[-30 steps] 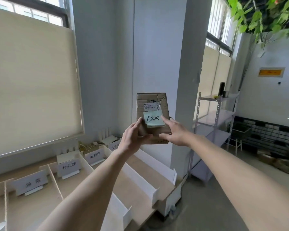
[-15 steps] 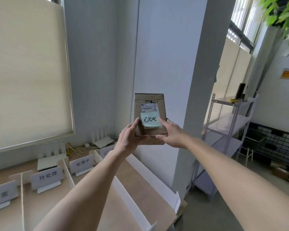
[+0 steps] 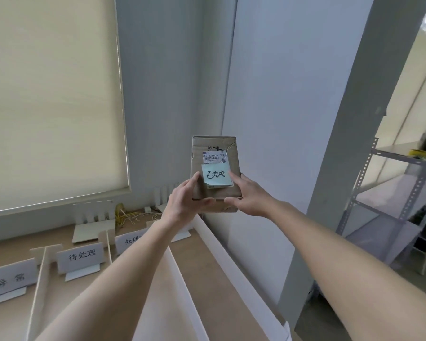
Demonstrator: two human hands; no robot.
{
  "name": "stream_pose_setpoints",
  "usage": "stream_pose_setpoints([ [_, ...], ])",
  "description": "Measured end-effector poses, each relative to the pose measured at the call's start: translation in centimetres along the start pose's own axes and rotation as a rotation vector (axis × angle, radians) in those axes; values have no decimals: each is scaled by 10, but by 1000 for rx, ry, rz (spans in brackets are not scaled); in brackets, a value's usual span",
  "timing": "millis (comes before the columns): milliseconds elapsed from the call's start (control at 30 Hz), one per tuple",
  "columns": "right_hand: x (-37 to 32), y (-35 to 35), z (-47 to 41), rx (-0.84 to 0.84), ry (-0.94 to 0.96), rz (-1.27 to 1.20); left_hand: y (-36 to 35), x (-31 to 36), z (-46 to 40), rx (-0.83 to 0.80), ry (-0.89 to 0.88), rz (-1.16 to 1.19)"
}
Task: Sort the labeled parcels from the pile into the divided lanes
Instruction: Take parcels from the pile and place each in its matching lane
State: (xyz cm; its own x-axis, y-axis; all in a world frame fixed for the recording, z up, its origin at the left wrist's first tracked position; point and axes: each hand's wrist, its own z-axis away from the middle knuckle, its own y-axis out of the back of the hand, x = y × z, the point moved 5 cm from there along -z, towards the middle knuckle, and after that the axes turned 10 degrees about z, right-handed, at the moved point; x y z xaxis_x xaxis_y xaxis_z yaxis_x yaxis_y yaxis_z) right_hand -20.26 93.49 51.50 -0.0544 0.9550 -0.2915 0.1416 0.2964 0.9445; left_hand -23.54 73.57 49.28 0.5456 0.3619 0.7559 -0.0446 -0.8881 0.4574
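Note:
A brown cardboard parcel [image 3: 213, 150] is held up in front of the wall, above the far right end of the lanes. It carries a barcode sticker and a pale green handwritten note [image 3: 216, 175]. My left hand [image 3: 186, 200] grips its lower left edge, thumb under the front. My right hand [image 3: 250, 195] grips its lower right edge, one finger touching the note. Below lie the divided lanes [image 3: 172, 279], split by white foam walls. Each lane has a white sign at its far end [image 3: 80, 257].
A grey pillar [image 3: 330, 193] stands right of the table. Behind it is a metal shelf rack [image 3: 389, 183]. A loose tangle of yellow cord [image 3: 128, 215] and white foam pieces [image 3: 94, 225] lie by the window wall behind the signs.
The view has swung left and down, so the lanes and signs sit lower and nearer. The parcel stays in both hands, still facing me.

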Motion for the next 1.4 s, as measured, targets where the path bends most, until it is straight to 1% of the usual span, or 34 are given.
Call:
stream_pose_setpoints([
  [300, 50, -80, -111, -162, 173, -43, -43, -90, -39, 86, 227, -150],
  [433, 91, -127, -157, -211, 252, -35, -85, -130, -57, 110, 318, -171],
  [533, 122, -169, -187, -279, 308, -61, -120, -165, -63, 121, 388, -173],
  [667, 154, -232, -208, -355, 353, -104, -164, -213, -59, 141, 445, -188],
  [867, 210, -346, -218, -497, 318, -149, -230, -301, -35, 92, 566, -122],
  [1000, 231, -412, -217, -584, 292, -153, -262, -353, -10, 68, 663, -101],
  [1167, 242, -473, -215, -676, 248, -161, -286, -410, 12, 42, 738, -83],
  [1400, 250, -537, -225, -729, 202, -158, -304, -471, 19, 5, 787, -100],
])
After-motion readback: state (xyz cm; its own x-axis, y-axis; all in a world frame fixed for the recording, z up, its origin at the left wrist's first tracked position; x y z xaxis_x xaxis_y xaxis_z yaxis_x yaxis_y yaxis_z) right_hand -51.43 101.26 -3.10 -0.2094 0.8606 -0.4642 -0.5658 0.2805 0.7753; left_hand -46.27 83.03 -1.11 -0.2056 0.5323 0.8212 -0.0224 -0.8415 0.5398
